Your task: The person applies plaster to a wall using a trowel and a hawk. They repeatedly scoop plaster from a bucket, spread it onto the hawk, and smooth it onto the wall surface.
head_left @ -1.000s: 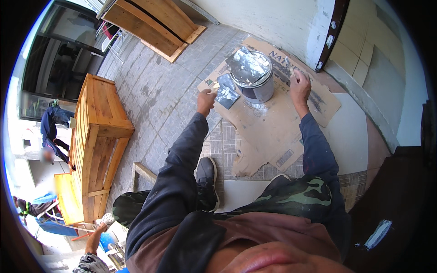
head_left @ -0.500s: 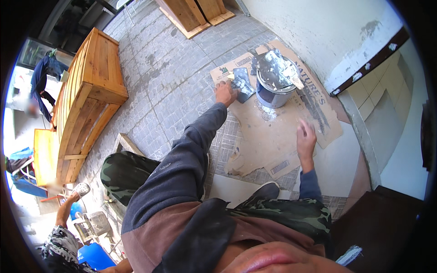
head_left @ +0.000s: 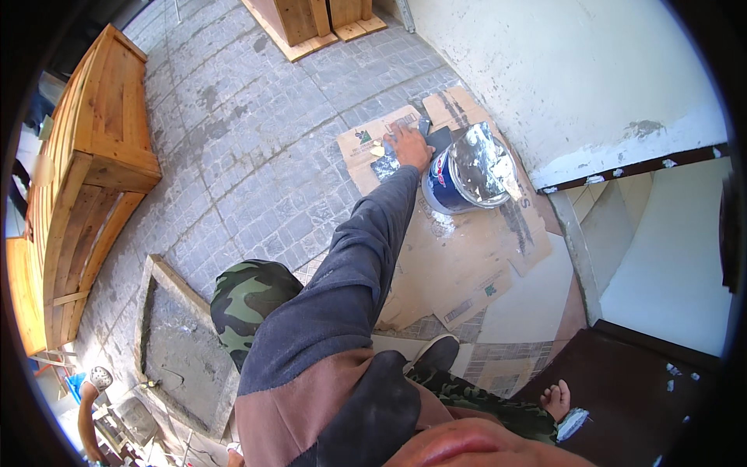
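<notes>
- Left hand (head_left: 408, 148): extended far forward on a straight arm in a dark grey sleeve, palm down on a dark grey flat sheet (head_left: 436, 140) that lies on the flattened brown cardboard sheets (head_left: 459, 265). The fingers look spread and laid flat rather than curled; whether they pinch the sheet's edge cannot be told at this size.
- Right hand (head_left: 556, 401): low by the person's side at the bottom of the view, near the camouflage trouser leg, fingers loosely curled. It appears to hold nothing, though its palm side is hidden, so a firm finding is not possible.
- Blue round paint bucket (head_left: 447, 187): stands upright on the cardboard, just right of the left hand and close to touching the wrist. Its top is covered by crumpled silver foil (head_left: 482, 163), which remains in place; the bucket is judged unopened at this stage.
- A small pale scrap (head_left: 377, 150) lies on the cardboard just left of the left hand; what it is cannot be told.
- Progress, as a judgement: the cardboard is laid out and already stained with pale spills beside the bucket, so the ground cover is done. The bucket is not uncovered and no tool is seen in either hand; the work with its contents appears still ahead.
- Surroundings: grey paved floor (head_left: 257, 156), white rendered wall (head_left: 576, 70) right of the bucket, orange wooden bench (head_left: 93, 171) well apart at the left, a grey concrete slab (head_left: 175, 350) near the person's knee.
</notes>
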A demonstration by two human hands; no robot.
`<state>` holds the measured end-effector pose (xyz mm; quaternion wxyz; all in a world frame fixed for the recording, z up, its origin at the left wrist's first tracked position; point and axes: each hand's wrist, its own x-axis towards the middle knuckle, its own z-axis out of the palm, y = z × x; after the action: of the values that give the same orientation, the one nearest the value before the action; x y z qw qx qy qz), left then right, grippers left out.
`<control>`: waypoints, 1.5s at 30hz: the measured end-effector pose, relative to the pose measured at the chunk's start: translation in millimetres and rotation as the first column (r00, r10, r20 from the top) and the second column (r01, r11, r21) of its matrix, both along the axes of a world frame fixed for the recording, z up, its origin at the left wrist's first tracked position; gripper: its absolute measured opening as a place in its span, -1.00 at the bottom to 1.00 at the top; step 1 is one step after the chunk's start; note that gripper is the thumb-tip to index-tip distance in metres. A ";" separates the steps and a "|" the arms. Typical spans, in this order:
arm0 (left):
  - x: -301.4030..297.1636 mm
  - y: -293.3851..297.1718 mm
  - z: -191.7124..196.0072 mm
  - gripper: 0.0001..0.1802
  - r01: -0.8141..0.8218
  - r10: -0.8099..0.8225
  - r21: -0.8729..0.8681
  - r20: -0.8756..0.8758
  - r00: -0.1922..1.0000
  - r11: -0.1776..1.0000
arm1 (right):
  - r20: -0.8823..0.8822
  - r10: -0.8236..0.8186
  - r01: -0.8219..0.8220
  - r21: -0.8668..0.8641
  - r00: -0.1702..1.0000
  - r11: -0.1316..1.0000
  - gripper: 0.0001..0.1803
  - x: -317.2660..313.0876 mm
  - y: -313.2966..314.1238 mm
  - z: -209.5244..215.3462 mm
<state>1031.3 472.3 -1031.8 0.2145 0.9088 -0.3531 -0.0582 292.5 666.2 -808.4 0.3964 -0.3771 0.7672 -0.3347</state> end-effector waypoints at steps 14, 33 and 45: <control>51.4 53.2 92.8 -0.76 -0.608 -0.357 -0.666 -0.746 0.563 0.433 | -0.413 0.751 -0.849 -0.123 0.515 0.514 -0.75 320.9 -109.7 192.5; -149.9 119.4 173.9 -0.81 0.323 -0.620 -0.546 -0.758 0.203 0.773 | -0.911 0.014 -0.760 -0.353 0.413 -0.546 -0.76 364.5 -158.6 157.4; -189.7 109.3 95.2 -0.66 0.426 -0.688 -0.540 -0.572 0.446 0.725 | -0.420 0.489 -0.637 -0.609 0.764 0.472 -0.52 314.9 -166.5 73.2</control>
<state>841.6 581.6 -936.6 0.4496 0.5828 -0.5203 -0.4331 607.3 499.7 -735.2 0.2283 -0.7623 0.4354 -0.4209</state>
